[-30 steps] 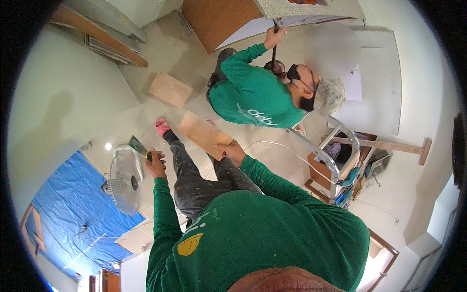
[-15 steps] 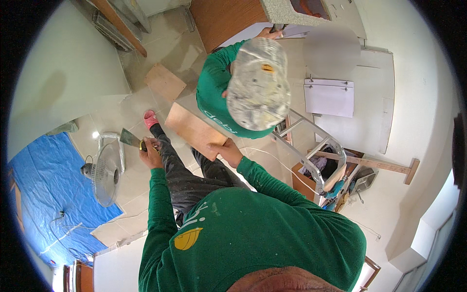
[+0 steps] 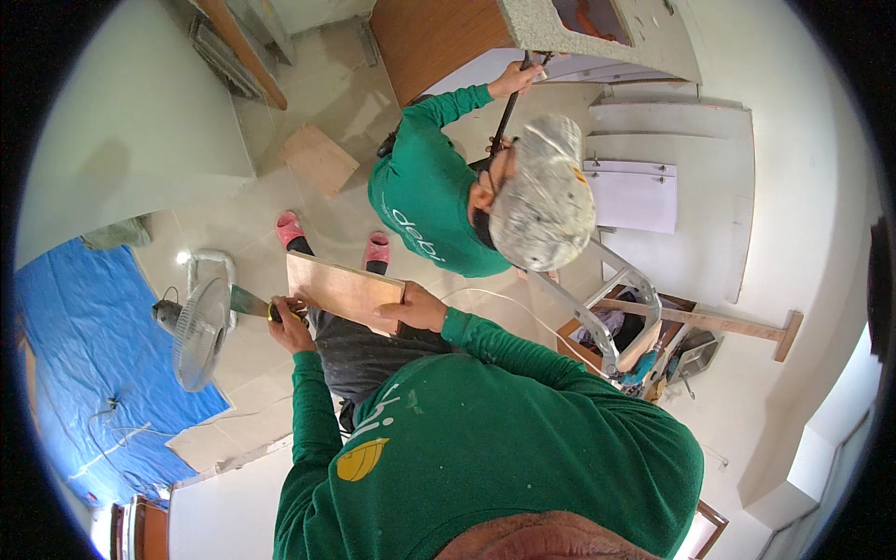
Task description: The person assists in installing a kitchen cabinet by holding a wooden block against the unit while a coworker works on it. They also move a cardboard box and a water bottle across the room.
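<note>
Blue tarpaulin (image 3: 70, 364) covers the floor at nine o'clock, and beside it stands a white pedestal fan (image 3: 198, 331). At twelve o'clock a co-worker in a green shirt (image 3: 425, 201) works under a brown cabinet (image 3: 439, 37). I see the wooden board (image 3: 343, 291) near the centre, resting flat on the lap, above dark trousers. My right hand (image 3: 413, 306) lies on its right edge, fingers curled over the rim and pressed on it. My left hand (image 3: 291, 327) is closed around a scraper (image 3: 250, 302) at the board's left end. I judge the board stiff, rather light and smooth, so holding both long edges seems safest.
</note>
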{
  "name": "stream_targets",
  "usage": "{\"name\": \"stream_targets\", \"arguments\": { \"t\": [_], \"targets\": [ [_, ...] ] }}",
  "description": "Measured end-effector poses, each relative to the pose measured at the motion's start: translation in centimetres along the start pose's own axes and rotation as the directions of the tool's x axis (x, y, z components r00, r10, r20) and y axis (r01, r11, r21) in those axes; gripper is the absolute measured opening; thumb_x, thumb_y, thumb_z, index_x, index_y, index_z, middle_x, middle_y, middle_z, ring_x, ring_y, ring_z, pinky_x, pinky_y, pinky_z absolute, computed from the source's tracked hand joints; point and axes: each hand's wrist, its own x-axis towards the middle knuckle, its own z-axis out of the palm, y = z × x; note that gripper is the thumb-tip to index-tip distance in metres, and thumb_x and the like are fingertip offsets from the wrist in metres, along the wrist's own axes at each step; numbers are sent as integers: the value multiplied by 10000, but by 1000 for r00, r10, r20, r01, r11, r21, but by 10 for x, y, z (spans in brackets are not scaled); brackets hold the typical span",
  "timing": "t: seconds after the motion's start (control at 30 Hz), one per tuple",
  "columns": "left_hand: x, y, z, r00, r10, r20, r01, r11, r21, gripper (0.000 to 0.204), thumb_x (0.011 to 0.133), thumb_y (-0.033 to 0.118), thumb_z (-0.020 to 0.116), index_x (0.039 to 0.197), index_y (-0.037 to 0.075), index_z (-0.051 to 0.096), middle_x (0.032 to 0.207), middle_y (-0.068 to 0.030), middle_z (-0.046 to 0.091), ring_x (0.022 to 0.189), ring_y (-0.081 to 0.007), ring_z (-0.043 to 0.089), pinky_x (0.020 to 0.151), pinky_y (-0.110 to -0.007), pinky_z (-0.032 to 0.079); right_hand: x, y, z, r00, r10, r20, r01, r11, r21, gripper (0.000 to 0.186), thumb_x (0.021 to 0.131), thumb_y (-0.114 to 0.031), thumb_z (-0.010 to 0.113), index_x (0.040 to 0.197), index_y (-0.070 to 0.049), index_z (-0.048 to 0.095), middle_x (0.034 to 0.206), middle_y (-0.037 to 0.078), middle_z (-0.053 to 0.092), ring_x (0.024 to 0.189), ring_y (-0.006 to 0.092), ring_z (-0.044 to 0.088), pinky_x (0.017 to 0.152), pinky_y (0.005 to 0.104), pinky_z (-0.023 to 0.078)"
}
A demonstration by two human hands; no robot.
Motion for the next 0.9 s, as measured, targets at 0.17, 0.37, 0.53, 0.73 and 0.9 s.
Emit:
{"name": "stream_targets", "arguments": {
  "t": [0.17, 0.37, 0.53, 0.73, 0.9],
  "targets": [
    [7, -18, 0, 998, 67, 1, -67, 998, -12, 415, 1033, 428, 570, 864, 53, 629, 776, -43, 672, 669, -126, 627, 577, -269, 496, -5, -13, 2, 1000, -14, -9, 14, 1000, 5, 374, 871, -180, 765, 1175, 15, 666, 978, 52, 707, 863, 126, 628, 775, 313, 539],
    [4, -14, 1, 998, 55, 12, -54, 997, -57, 398, 1039, 393, 574, 853, 45, 628, 778, -41, 684, 666, -108, 617, 578, -244, 454, -4, -16, 3, 1000, -3, -7, 3, 1000, -3, 357, 878, -172, 762, 1165, 20, 674, 982, 48, 711, 858, 123, 630, 774, 308, 538],
    [6, -12, -2, 1000, 27, 7, -26, 998, -51, 393, 1038, 386, 581, 851, 43, 623, 782, -44, 682, 670, -112, 621, 586, -242, 460, -2, -12, 6, 999, 36, -15, -35, 999, 36, 362, 878, -183, 768, 1167, 16, 678, 984, 45, 712, 849, 118, 631, 767, 304, 538],
    [11, -18, 1, 999, 36, 3, -36, 997, -64, 382, 1038, 386, 584, 864, 49, 621, 774, -33, 673, 656, -107, 605, 586, -243, 459, -3, -23, 7, 999, 6, -37, -6, 1000, 13, 358, 871, -176, 763, 1163, 15, 682, 989, 50, 717, 872, 119, 631, 784, 309, 537],
    [14, -18, 2, 1000, 11, 3, -11, 999, -50, 377, 1036, 391, 587, 869, 55, 622, 766, -29, 664, 650, -97, 593, 575, -239, 447, 0, -18, 4, 999, 25, -34, -26, 1000, -12, 368, 869, -173, 761, 1177, 13, 680, 1017, 44, 717, 891, 121, 631, 813, 312, 532]
  ]
}}
